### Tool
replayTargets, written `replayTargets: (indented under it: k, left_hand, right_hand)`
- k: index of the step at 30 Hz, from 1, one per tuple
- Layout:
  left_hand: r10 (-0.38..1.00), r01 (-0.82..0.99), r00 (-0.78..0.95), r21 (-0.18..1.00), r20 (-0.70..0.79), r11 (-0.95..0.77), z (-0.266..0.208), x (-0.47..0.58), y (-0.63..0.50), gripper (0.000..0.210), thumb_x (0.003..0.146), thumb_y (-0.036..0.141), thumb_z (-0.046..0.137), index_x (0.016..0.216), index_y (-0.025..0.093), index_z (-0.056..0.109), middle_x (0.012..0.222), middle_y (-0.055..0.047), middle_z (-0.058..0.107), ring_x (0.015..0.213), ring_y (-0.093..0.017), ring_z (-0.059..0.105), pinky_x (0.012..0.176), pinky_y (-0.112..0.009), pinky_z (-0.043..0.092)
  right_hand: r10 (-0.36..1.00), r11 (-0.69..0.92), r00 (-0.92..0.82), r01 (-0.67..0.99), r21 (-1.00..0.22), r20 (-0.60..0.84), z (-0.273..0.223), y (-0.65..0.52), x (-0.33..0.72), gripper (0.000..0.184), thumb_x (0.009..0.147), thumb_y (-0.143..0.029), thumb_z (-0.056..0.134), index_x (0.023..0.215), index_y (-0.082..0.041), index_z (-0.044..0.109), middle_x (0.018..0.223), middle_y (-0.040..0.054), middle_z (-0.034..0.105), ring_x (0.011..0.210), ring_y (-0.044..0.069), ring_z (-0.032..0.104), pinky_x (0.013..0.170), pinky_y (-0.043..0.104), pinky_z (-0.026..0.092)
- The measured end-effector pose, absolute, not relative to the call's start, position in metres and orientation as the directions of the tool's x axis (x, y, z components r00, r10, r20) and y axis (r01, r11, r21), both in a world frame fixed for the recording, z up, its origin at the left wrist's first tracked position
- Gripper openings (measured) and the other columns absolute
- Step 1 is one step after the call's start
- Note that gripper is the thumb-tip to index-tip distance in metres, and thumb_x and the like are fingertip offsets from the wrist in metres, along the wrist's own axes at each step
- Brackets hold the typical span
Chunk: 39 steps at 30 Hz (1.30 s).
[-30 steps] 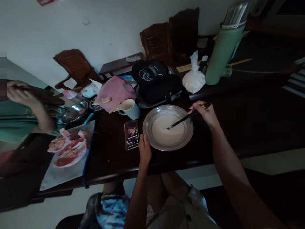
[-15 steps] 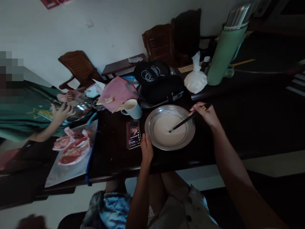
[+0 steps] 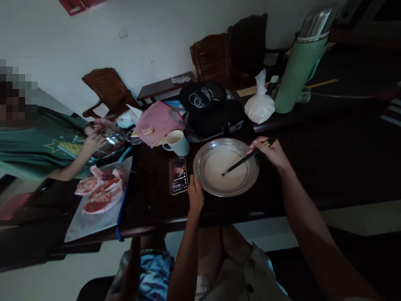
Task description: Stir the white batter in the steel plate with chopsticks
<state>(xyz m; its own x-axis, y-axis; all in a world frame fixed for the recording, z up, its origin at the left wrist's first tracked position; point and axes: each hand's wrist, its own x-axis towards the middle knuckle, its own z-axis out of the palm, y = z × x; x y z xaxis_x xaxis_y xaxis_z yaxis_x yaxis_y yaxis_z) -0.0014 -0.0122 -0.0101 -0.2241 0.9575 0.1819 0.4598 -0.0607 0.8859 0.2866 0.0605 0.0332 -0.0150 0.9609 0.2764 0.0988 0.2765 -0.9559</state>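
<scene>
A wide metal basin [image 3: 203, 184] holds a pale, milky liquid and stands near the table's front edge. My left hand [image 3: 196, 195] grips its left rim, the thumb hidden from sight. In my right hand [image 3: 266, 149] is a pair of dark chopsticks [image 3: 242, 161], slanting down to the left, their tips in the liquid. A lit phone [image 3: 178, 177] lies just left of my left hand. Behind the phone stands a light blue mug [image 3: 177, 143].
Raw meat [image 3: 105, 190] lies on a clear plastic sheet [image 3: 90, 227]. A person in a green shirt [image 3: 59, 142] works at a metal bowl [image 3: 119, 138]. Behind the basin are a black case [image 3: 214, 117], a tied bag of white powder [image 3: 260, 108] and a tall green flask [image 3: 296, 75].
The chopstick tips have shifted slightly within the liquid. The other person's hand has lowered toward the metal bowl. The whole view has drifted slightly; my left hand keeps its hold.
</scene>
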Motion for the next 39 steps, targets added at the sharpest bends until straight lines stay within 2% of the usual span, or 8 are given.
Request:
replayTargets:
  k: [3, 9, 16, 22, 25, 29, 35, 39]
  left_hand:
    - [0.954, 0.465, -0.232, 0.883, 0.188, -0.061, -0.010, -0.001, -0.012, 0.045, 0.090, 0.060, 0.029, 0.073, 0.021, 0.043, 0.064, 0.003, 0.044, 0.063, -0.013, 0.043, 0.061, -0.027, 0.037]
    - [0.951, 0.465, -0.250, 0.884, 0.181, -0.046, -0.010, -0.001, -0.012, 0.046, 0.090, 0.061, 0.030, 0.072, 0.021, 0.045, 0.065, 0.002, 0.045, 0.065, -0.013, 0.044, 0.062, -0.027, 0.038]
    - [0.951, 0.460, -0.248, 0.886, 0.186, -0.053, -0.009, -0.001, -0.014, 0.046, 0.091, 0.060, 0.029, 0.072, 0.021, 0.044, 0.064, 0.002, 0.044, 0.062, -0.012, 0.043, 0.061, -0.026, 0.037]
    - [0.943, 0.452, -0.281, 0.892, 0.175, -0.031, -0.011, -0.002, -0.013, 0.045, 0.090, 0.059, 0.032, 0.077, 0.020, 0.052, 0.067, 0.000, 0.051, 0.066, -0.014, 0.047, 0.063, -0.028, 0.040]
    - [0.945, 0.452, -0.276, 0.891, 0.177, -0.035, -0.012, -0.002, -0.013, 0.045, 0.090, 0.058, 0.032, 0.078, 0.019, 0.053, 0.067, 0.000, 0.051, 0.066, -0.015, 0.048, 0.064, -0.028, 0.040]
    - [0.950, 0.458, -0.256, 0.888, 0.180, -0.045, -0.012, -0.002, -0.014, 0.044, 0.092, 0.055, 0.030, 0.078, 0.019, 0.052, 0.066, 0.000, 0.050, 0.068, -0.014, 0.049, 0.065, -0.027, 0.041]
    - [0.952, 0.450, -0.251, 0.892, 0.175, -0.045, -0.011, 0.000, -0.015, 0.043, 0.092, 0.054, 0.030, 0.078, 0.019, 0.051, 0.067, 0.000, 0.050, 0.068, -0.014, 0.049, 0.066, -0.027, 0.040]
    - [0.951, 0.444, -0.256, 0.895, 0.174, -0.044, -0.010, 0.000, -0.015, 0.044, 0.091, 0.057, 0.032, 0.077, 0.020, 0.051, 0.065, 0.000, 0.049, 0.067, -0.015, 0.048, 0.065, -0.028, 0.040]
  right_hand:
    - [0.951, 0.309, -0.069, 0.136, -0.941, 0.302, 0.035, 0.060, 0.281, 0.034, 0.080, -0.054, 0.062, 0.073, -0.022, 0.070, 0.075, 0.0040, 0.074, 0.076, 0.021, 0.070, 0.075, 0.033, 0.053]
    - [0.944, 0.288, 0.128, 0.129, -0.949, 0.304, 0.035, 0.062, 0.292, 0.034, 0.080, -0.054, 0.062, 0.074, -0.022, 0.068, 0.067, 0.0026, 0.073, 0.066, 0.020, 0.069, 0.071, 0.034, 0.054]
    - [0.954, 0.301, -0.066, 0.153, -0.941, 0.294, 0.038, 0.059, 0.280, 0.035, 0.080, -0.055, 0.061, 0.072, -0.021, 0.070, 0.074, 0.0041, 0.075, 0.078, 0.022, 0.070, 0.076, 0.034, 0.054]
    - [0.944, 0.283, 0.138, 0.134, -0.950, 0.301, 0.037, 0.062, 0.291, 0.032, 0.081, -0.053, 0.061, 0.073, -0.022, 0.068, 0.063, 0.0020, 0.072, 0.065, 0.020, 0.069, 0.071, 0.033, 0.054]
    - [0.959, 0.261, 0.078, 0.121, -0.958, 0.271, 0.038, 0.060, 0.291, 0.033, 0.081, -0.053, 0.061, 0.071, -0.022, 0.068, 0.061, 0.0021, 0.071, 0.062, 0.019, 0.069, 0.069, 0.032, 0.054]
    - [0.953, 0.302, -0.037, 0.152, -0.941, 0.300, 0.037, 0.059, 0.283, 0.033, 0.081, -0.052, 0.062, 0.073, -0.021, 0.070, 0.073, 0.0041, 0.075, 0.074, 0.020, 0.071, 0.074, 0.032, 0.053]
    - [0.941, 0.293, 0.131, 0.146, -0.945, 0.312, 0.034, 0.062, 0.291, 0.030, 0.079, -0.052, 0.064, 0.076, -0.022, 0.069, 0.066, 0.0027, 0.073, 0.066, 0.021, 0.070, 0.069, 0.034, 0.054]
    - [0.954, 0.289, 0.036, 0.164, -0.943, 0.298, 0.037, 0.059, 0.289, 0.032, 0.080, -0.053, 0.062, 0.074, -0.023, 0.070, 0.064, 0.0024, 0.073, 0.066, 0.021, 0.069, 0.072, 0.034, 0.054]
